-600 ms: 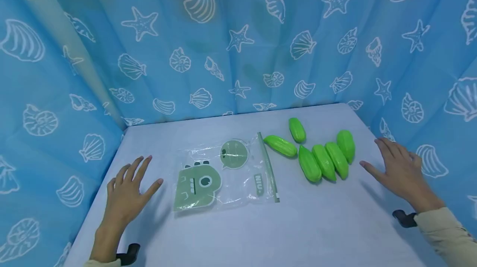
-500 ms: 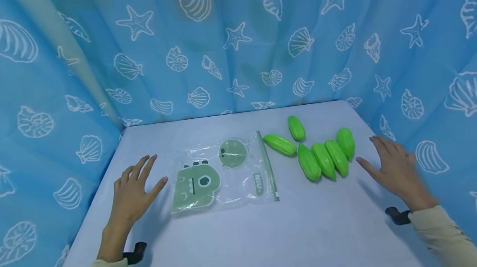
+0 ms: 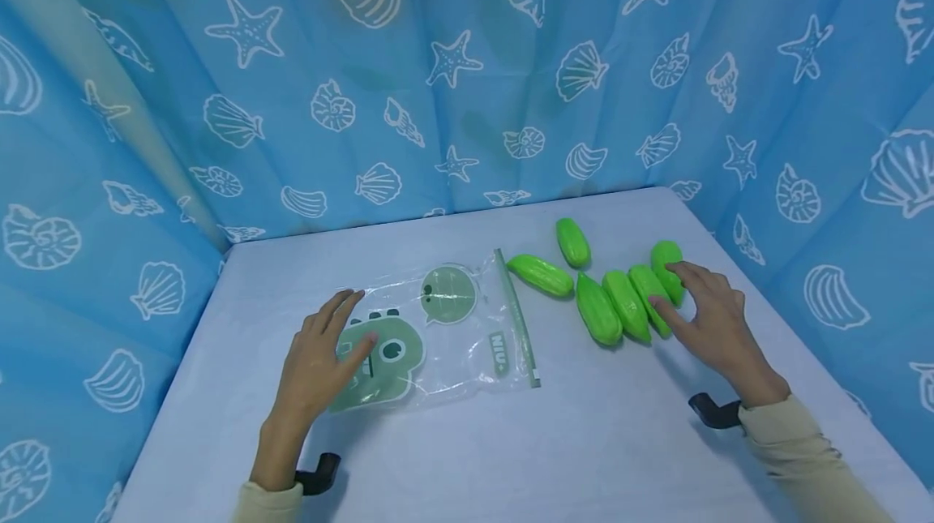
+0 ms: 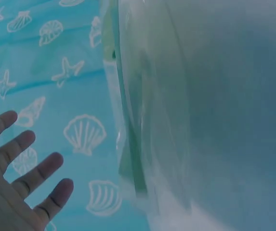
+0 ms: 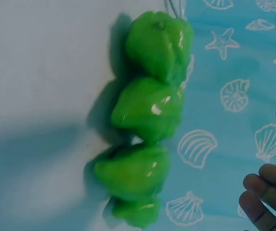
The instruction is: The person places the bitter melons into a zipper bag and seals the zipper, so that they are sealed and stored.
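Note:
A clear zip bag (image 3: pixel 460 353) with green cartoon prints lies flat on the table, its green slider strip (image 3: pixel 516 320) on the right side. My left hand (image 3: pixel 317 365) hovers over the bag's left end, fingers spread and holding nothing. To the right of the bag are several glossy, ridged, bright green fruit-like pieces; a row of them (image 3: pixel 623 304) lies side by side. My right hand (image 3: pixel 715 324) is above the right end of that row, its fingers loosely extended and holding nothing. In the right wrist view the green pieces (image 5: pixel 150 108) stand apart from the fingers (image 5: pixel 263 202).
The white table (image 3: pixel 467 458) is walled by a blue curtain (image 3: pixel 409 85) with white shell prints at the back and both sides. Two more green pieces, a tilted one (image 3: pixel 541 275) and a farther one (image 3: pixel 572 242), lie behind the row.
Both hands have moved inward: the left to the right, over the bag, and the right to the left, over the green pieces. The view has shifted slightly. Bag and pieces stay put.

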A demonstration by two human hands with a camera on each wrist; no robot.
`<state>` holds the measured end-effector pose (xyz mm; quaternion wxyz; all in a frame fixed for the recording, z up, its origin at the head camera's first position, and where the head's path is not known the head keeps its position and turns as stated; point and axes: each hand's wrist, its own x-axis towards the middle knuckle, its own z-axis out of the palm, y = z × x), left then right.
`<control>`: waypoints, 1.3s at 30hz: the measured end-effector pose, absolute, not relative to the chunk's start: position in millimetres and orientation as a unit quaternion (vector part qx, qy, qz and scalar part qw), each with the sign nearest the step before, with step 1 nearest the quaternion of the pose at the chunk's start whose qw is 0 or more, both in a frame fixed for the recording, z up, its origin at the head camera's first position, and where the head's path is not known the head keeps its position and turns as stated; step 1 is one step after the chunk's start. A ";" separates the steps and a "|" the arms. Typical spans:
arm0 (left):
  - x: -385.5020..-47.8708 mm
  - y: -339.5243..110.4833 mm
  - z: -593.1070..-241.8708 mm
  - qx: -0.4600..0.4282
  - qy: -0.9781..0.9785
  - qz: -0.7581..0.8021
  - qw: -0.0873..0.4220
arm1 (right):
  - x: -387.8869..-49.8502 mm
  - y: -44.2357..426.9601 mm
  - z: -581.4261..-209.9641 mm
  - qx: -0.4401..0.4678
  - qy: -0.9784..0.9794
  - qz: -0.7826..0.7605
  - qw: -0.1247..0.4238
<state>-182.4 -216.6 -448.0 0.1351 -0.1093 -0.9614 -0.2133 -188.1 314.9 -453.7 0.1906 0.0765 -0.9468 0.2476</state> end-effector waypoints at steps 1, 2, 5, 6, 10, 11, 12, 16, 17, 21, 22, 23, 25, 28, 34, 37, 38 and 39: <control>-183.9 -213.6 -448.9 -0.114 -0.960 -0.218 0.135 | -188.0 311.4 -453.4 0.078 -0.945 0.253 0.192; -185.1 -210.8 -449.4 -0.118 -0.958 -0.224 0.136 | -188.3 308.6 -453.1 0.082 -0.943 0.257 0.196; -188.6 -202.2 -451.3 -0.126 -0.953 -0.241 0.136 | -189.4 300.4 -452.9 0.092 -0.937 0.266 0.208; -189.8 -199.3 -452.1 -0.129 -0.951 -0.245 0.136 | -189.5 297.8 -452.9 0.095 -0.935 0.271 0.211; -193.8 -187.1 -455.1 -0.139 -0.946 -0.260 0.133 | -188.3 287.2 -452.5 0.095 -0.929 0.290 0.208; -194.7 -183.9 -455.7 -0.144 -0.945 -0.263 0.134 | -187.7 284.2 -451.8 0.094 -0.928 0.297 0.205; -196.0 -180.7 -456.6 -0.150 -0.943 -0.264 0.135 | -187.3 281.3 -451.2 0.094 -0.926 0.305 0.203; -200.1 -168.7 -458.7 -0.172 -0.936 -0.274 0.140 | -185.4 268.0 -448.2 0.092 -0.916 0.342 0.191; -201.1 -166.0 -459.2 -0.177 -0.934 -0.276 0.140 | -184.9 264.1 -447.4 0.093 -0.912 0.351 0.189; -203.8 -155.6 -460.2 -0.189 -0.929 -0.289 0.133 | -186.8 249.0 -447.8 0.107 -0.903 0.370 0.190; -204.3 -152.8 -460.0 -0.191 -0.928 -0.292 0.131 | -187.9 245.2 -448.3 0.113 -0.901 0.372 0.192; -205.1 -149.9 -460.1 -0.195 -0.927 -0.292 0.130 | -189.4 241.7 -448.9 0.121 -0.899 0.373 0.196; -207.2 -143.8 -460.0 -0.202 -0.926 -0.292 0.130 | -192.8 235.0 -450.0 0.136 -0.893 0.378 0.202; -211.6 -135.3 -460.9 -0.223 -0.918 -0.297 0.139 | -198.6 224.7 -451.4 0.154 -0.883 0.394 0.206; -217.7 -118.9 -463.6 -0.247 -0.907 -0.306 0.151 | -207.1 200.4 -462.3 0.164 -0.877 0.415 0.180; -219.2 -110.6 -464.8 -0.255 -0.904 -0.311 0.148 | -209.7 188.9 -471.8 0.185 -0.876 0.415 0.161; -220.0 -107.9 -465.1 -0.257 -0.902 -0.313 0.147 | -210.9 185.6 -474.9 0.192 -0.876 0.414 0.156; -221.0 -105.1 -465.2 -0.260 -0.900 -0.317 0.147 | -212.2 182.7 -477.6 0.197 -0.875 0.417 0.148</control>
